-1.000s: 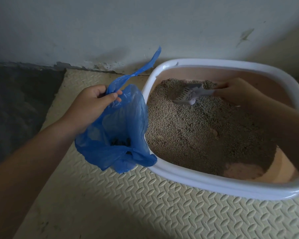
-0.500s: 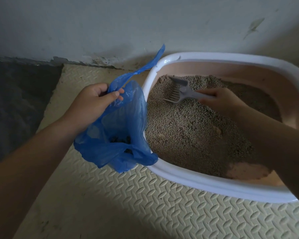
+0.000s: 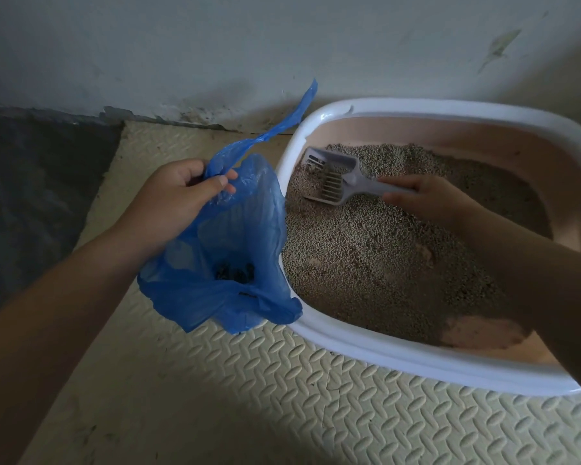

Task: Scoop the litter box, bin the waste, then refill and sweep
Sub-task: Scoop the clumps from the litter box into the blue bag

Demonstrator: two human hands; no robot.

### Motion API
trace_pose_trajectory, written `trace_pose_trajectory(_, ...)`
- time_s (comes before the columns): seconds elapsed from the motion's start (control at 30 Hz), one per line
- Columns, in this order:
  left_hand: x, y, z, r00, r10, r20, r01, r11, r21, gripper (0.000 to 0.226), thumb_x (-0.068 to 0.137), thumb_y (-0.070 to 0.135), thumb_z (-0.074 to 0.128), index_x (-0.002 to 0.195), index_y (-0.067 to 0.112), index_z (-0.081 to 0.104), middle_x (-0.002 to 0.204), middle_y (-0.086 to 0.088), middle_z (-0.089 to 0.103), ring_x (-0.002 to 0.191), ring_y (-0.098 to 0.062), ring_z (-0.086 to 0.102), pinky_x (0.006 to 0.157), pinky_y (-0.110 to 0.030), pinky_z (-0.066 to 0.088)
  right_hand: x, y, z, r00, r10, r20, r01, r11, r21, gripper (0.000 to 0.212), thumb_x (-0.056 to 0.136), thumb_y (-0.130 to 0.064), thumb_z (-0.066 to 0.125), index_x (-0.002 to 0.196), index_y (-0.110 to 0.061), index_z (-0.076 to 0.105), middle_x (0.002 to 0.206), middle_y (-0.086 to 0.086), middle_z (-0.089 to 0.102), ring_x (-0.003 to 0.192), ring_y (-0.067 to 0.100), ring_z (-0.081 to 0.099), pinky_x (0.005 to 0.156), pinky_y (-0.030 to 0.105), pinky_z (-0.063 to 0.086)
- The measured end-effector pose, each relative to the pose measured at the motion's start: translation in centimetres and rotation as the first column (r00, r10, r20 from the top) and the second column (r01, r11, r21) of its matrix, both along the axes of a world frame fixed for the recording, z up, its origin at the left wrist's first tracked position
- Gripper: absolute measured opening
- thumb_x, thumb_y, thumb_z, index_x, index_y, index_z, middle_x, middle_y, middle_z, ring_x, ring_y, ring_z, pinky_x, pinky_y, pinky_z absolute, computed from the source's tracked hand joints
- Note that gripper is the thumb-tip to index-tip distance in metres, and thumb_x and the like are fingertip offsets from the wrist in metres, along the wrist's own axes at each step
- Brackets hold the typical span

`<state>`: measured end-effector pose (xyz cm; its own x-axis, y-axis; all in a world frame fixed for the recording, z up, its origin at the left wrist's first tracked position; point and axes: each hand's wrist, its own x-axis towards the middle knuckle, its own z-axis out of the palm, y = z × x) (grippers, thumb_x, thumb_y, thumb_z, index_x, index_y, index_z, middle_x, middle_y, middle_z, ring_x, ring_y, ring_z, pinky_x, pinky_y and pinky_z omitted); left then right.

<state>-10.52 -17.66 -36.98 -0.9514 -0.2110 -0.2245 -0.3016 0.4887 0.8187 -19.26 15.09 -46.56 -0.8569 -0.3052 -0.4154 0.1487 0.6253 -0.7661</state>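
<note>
The left hand (image 3: pixel 173 199) pinched the rim of a blue plastic bag (image 3: pixel 228 250), holding it open just beside the litter box (image 3: pixel 383 355); dark clumps (image 3: pixel 235 271) lay at the bag's bottom. The right hand (image 3: pixel 426 199) gripped the handle of a grey slotted scoop (image 3: pixel 332 182), whose head rested on the litter (image 3: pixel 366 250) near the box's far left corner. The box sat on a cream embossed floor mat (image 3: pixel 249 397) by the wall (image 3: pixel 215 45)

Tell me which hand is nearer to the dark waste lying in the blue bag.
Left. The left hand pinches the top edge of the blue bag, just above the dark waste. The right hand is off across the litter box rim, gripping the scoop handle.
</note>
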Motion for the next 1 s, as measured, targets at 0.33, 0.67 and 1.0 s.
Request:
trace_pose_trajectory(0.33, 0.7, 1.0, 0.8, 0.999, -0.029, -0.020, 0.029, 1.000, 0.010, 0.018, 0.094, 0.021, 0.058, 0.091, 0.033, 0.070, 0.087, 0.014, 0.074, 0.093, 0.000, 0.066, 0.087, -0.020, 0.046, 2.9, 3.3, 3.2, 0.995, -0.094, -0.030, 0.093, 0.995, -0.041, 0.034, 0.087, -0.030, 0.064, 0.116, -0.046, 0.057, 0.062, -0.014, 0.060, 0.047, -0.004, 0.047, 0.055, 0.013, 0.042)
trace_pose_trajectory(0.67, 1.6, 2.4, 2.2, 0.996, -0.066, -0.058, 0.062, 0.996, -0.066, 0.016, 0.094, 0.019, 0.056, 0.087, 0.023, 0.071, 0.092, 0.028, 0.068, 0.081, 0.018, 0.059, 0.064, 0.004, 0.038, 7.9, 7.2, 7.9, 0.990, -0.137, -0.025, 0.134, 0.988, -0.078, 0.027, 0.083, -0.025, 0.067, 0.105, -0.041, 0.065, 0.047, -0.017, 0.052, 0.044, 0.000, 0.039, 0.050, 0.016, 0.036)
trace_pose_trajectory(1.0, 2.4, 2.5, 2.3, 0.995, -0.077, -0.058, 0.073, 0.995, -0.071, 0.015, 0.093, 0.019, 0.057, 0.086, 0.022, 0.070, 0.089, 0.024, 0.070, 0.081, 0.017, 0.060, 0.076, -0.010, 0.041, 9.3, 9.1, 9.2, 0.985, -0.166, -0.049, 0.161, 0.982, -0.095, 0.029, 0.080, -0.029, 0.069, 0.108, -0.040, 0.067, 0.063, -0.012, 0.059, 0.056, 0.006, 0.045, 0.059, 0.023, 0.040)
